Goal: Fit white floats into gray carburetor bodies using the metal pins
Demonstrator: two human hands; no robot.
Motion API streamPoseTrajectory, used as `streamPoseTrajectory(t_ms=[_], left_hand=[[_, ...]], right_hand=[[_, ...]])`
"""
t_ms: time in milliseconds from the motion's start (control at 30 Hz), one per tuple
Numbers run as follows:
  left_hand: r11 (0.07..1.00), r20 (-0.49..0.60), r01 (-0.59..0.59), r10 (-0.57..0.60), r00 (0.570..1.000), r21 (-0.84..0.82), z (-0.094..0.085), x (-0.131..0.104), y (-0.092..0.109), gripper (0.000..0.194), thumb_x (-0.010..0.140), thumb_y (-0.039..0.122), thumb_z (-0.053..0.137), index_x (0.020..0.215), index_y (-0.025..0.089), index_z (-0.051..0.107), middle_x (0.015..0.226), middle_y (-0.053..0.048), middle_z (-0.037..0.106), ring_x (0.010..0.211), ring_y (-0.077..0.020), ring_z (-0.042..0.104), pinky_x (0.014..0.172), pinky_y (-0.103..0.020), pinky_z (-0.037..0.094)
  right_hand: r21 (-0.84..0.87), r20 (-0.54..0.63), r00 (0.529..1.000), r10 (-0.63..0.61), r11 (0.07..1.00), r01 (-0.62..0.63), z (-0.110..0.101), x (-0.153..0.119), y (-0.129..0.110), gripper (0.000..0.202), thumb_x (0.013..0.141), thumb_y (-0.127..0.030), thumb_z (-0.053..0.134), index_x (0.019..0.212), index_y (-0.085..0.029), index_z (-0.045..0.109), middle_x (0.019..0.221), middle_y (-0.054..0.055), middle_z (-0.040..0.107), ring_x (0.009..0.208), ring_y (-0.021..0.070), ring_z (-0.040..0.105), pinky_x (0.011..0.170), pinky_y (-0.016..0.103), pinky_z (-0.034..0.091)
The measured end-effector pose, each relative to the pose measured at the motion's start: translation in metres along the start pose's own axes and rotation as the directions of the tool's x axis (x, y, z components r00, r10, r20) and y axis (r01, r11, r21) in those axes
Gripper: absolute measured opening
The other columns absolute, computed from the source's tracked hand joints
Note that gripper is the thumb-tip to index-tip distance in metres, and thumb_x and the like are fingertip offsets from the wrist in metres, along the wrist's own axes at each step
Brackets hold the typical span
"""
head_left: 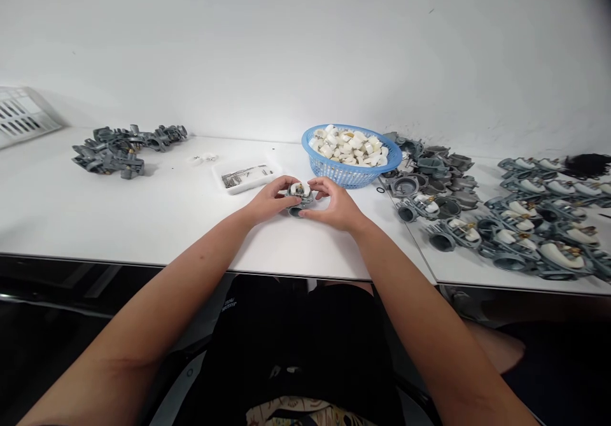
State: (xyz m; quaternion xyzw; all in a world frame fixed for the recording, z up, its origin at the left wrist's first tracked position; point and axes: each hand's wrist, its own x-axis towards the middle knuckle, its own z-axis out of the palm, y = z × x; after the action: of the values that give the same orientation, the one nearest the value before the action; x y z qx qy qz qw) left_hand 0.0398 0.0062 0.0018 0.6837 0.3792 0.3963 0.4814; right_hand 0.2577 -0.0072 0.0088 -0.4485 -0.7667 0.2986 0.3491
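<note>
A grey metal carburetor body [294, 211] rests on the white table in front of me, with a white plastic float [300, 189] and a small brass part on its top. My left hand [268, 202] grips its left side, thumb across the front. From the right, my right hand [335, 206] curls around it, with the thumb at the lower front and the fingers near the float. Fingers hide part of the body. Just behind my hands are a shallow white tray [232, 189] of thin metal pins and a blue basket [351, 176] piled with white floats.
Grey carburetor bodies [107, 152] lie heaped at the left back. To the right stand more bodies [434, 171] and several rows with floats fitted [563, 255]. A black ring [380, 190] and loose white floats [204, 158] lie on the table. A white crate [28, 114] sits far left.
</note>
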Motion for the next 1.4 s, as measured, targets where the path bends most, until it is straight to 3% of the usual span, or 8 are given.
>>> streamPoseTrajectory(t_ms=[167, 267, 467, 733, 900, 1133, 1233, 1400], left_hand=[[0.996, -0.032, -0.086, 0.086, 0.996, 0.012, -0.001, 0.000, -0.001, 0.043, 0.075, 0.028, 0.070, 0.117, 0.023, 0.062, 0.123, -0.007, 0.064, 0.117, -0.0249, 0.058, 0.104, -0.043, 0.042], [0.993, -0.045, -0.097, 0.100, 0.994, 0.062, -0.002, 0.000, -0.002, 0.057, 0.076, 0.028, 0.069, 0.131, 0.027, 0.054, 0.137, -0.008, 0.058, 0.129, -0.0266, 0.051, 0.106, -0.044, 0.040], [0.991, -0.056, 0.043, -0.036, 0.998, 0.130, -0.001, 0.001, 0.001, 0.045, 0.076, 0.036, 0.068, 0.119, 0.025, 0.061, 0.126, -0.005, 0.064, 0.121, -0.0278, 0.056, 0.104, -0.045, 0.042], [0.992, 0.011, 0.094, -0.094, 0.996, -0.078, -0.002, 0.000, 0.002, 0.051, 0.071, 0.033, 0.078, 0.119, 0.022, 0.063, 0.117, -0.007, 0.068, 0.101, -0.0237, 0.064, 0.095, -0.044, 0.048], [0.980, 0.051, 0.115, -0.108, 0.993, -0.161, -0.004, 0.000, 0.003, 0.054, 0.067, 0.028, 0.082, 0.118, 0.019, 0.063, 0.113, -0.009, 0.068, 0.101, -0.0239, 0.063, 0.092, -0.043, 0.049], [0.980, 0.070, 0.115, -0.104, 0.992, -0.163, -0.001, 0.000, 0.003, 0.070, 0.067, 0.035, 0.085, 0.129, 0.021, 0.057, 0.121, -0.010, 0.067, 0.112, -0.0279, 0.063, 0.098, -0.046, 0.049], [0.983, 0.051, 0.138, -0.133, 0.990, -0.124, 0.000, -0.002, 0.004, 0.083, 0.065, 0.042, 0.087, 0.138, 0.025, 0.050, 0.128, -0.010, 0.066, 0.121, -0.0311, 0.060, 0.103, -0.050, 0.047], [0.987, 0.006, 0.160, -0.160, 0.987, -0.005, -0.003, -0.003, 0.002, 0.085, 0.064, 0.053, 0.085, 0.137, 0.025, 0.050, 0.140, -0.013, 0.059, 0.131, -0.0344, 0.054, 0.111, -0.055, 0.044]], right_hand=[[-0.001, -0.002, 1.000, -0.029, 1.000, 0.029, 0.001, 0.000, 0.001, 0.071, 0.063, -0.053, 0.085, 0.121, -0.026, 0.055, 0.130, 0.009, 0.062, 0.105, 0.0280, 0.062, 0.092, 0.048, 0.051], [-0.002, -0.006, 1.000, -0.016, 1.000, 0.016, 0.001, 0.000, 0.000, 0.071, 0.063, -0.053, 0.085, 0.121, -0.025, 0.054, 0.132, 0.010, 0.061, 0.107, 0.0285, 0.062, 0.092, 0.048, 0.051], [0.006, -0.003, 1.000, -0.022, 1.000, 0.022, 0.001, 0.001, 0.001, 0.068, 0.063, -0.052, 0.085, 0.118, -0.026, 0.055, 0.129, 0.007, 0.061, 0.103, 0.0264, 0.061, 0.092, 0.046, 0.052], [-0.007, 0.002, 0.999, -0.042, 0.999, 0.042, 0.001, 0.001, 0.003, 0.068, 0.063, -0.053, 0.085, 0.118, -0.026, 0.056, 0.125, 0.006, 0.062, 0.101, 0.0252, 0.060, 0.091, 0.045, 0.051], [-0.014, 0.006, 0.999, -0.046, 0.999, 0.046, 0.002, 0.001, 0.002, 0.070, 0.062, -0.054, 0.085, 0.119, -0.026, 0.055, 0.123, 0.005, 0.061, 0.099, 0.0235, 0.058, 0.086, 0.041, 0.051], [0.040, 0.057, 0.998, 0.005, 0.999, -0.008, 0.001, -0.001, 0.001, 0.071, 0.064, -0.051, 0.083, 0.120, -0.024, 0.050, 0.120, 0.004, 0.055, 0.069, 0.0099, 0.045, 0.064, 0.029, 0.045], [0.100, 0.084, 0.996, -0.009, 0.995, 0.001, 0.003, 0.000, 0.004, 0.074, 0.062, -0.047, 0.085, 0.123, -0.022, 0.050, 0.118, 0.004, 0.056, 0.076, 0.0112, 0.050, 0.069, 0.028, 0.046], [0.258, 0.114, 0.993, -0.001, 0.966, -0.029, 0.014, 0.003, 0.012, 0.067, 0.063, -0.043, 0.086, 0.116, -0.020, 0.052, 0.110, 0.004, 0.059, 0.095, 0.0179, 0.058, 0.082, 0.031, 0.050]])
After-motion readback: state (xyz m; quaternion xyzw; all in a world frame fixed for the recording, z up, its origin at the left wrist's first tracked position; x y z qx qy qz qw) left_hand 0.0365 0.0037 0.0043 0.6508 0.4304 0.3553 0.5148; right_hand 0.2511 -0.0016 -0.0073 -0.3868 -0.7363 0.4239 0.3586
